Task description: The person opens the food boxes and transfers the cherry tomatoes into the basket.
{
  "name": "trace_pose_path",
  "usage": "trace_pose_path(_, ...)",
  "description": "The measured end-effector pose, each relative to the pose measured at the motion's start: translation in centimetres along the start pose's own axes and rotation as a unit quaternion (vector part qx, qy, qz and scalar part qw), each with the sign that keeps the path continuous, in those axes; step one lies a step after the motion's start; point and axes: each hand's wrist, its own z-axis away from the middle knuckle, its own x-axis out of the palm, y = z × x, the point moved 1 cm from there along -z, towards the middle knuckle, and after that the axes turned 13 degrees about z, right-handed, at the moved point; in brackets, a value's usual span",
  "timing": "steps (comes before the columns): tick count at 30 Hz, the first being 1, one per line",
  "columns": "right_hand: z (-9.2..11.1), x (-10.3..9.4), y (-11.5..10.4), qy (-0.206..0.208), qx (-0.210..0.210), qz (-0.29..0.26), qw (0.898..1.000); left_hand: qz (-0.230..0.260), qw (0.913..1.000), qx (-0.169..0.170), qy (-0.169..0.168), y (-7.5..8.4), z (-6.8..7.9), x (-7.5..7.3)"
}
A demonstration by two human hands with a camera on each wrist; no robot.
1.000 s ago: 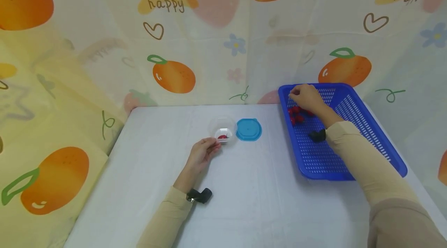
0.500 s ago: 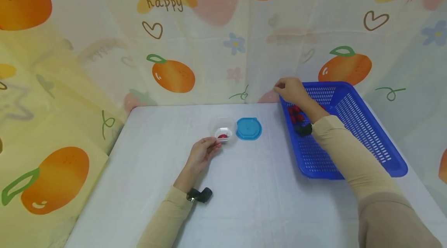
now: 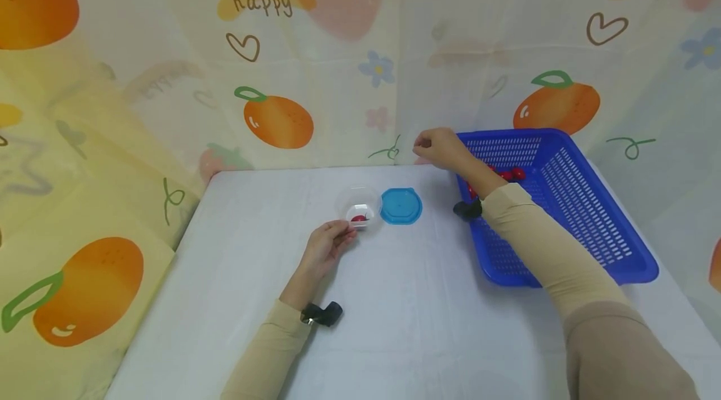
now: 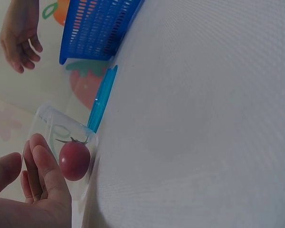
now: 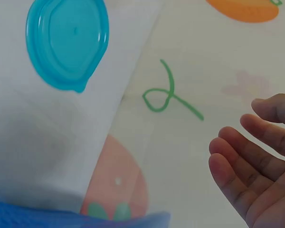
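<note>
My left hand (image 3: 328, 246) pinches the near rim of a small clear plastic container (image 3: 368, 201) on the white table. In the left wrist view, one red cherry tomato (image 4: 75, 160) with a green stem lies inside that container. Just right of it rests a flat blue lid (image 3: 402, 206). My right hand (image 3: 442, 148) is raised beyond the left edge of the blue basket (image 3: 591, 200). Its fingers (image 5: 235, 183) are loosely bent and nothing shows between them. More red cherry tomatoes (image 3: 518, 173) lie at the basket's far left, partly hidden behind the right forearm.
The perforated basket takes up the right side of the table, its walls higher than the container. A fruit-printed cloth (image 3: 338, 74) hangs right behind the table's back edge. Black wrist cameras sit on both wrists.
My right hand has moved left from above the tomatoes to outside the basket's left edge, uncovering tomatoes at the back. The left hand, container and lid have stayed in place.
</note>
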Motion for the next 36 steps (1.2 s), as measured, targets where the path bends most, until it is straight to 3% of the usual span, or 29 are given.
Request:
trace_pose_path(13, -0.9, 1.6, -3.6, -0.055, -0.041, 0.020, 0.997, -0.001, 1.0000, 0.002, 0.002, 0.1, 0.0, 0.1)
trace_pose_path(21, -1.0, 2.9, -5.5, -0.094, -0.066, 0.048, 0.992, 0.004, 1.0000, -0.001, 0.006, 0.0, 0.0, 0.1)
trace_pose_path(29, -1.1, 4.2, -7.1, -0.107, -0.111, 0.065, 0.986, 0.004, 1.0000, 0.000, 0.009, -0.1, 0.0, 0.2)
trace_pose_path(36, -1.3, 5.5, -8.0, -0.131, -0.126, 0.079, 0.980, -0.001, 0.9999, 0.003, 0.011, -0.3, -0.1, 0.1)
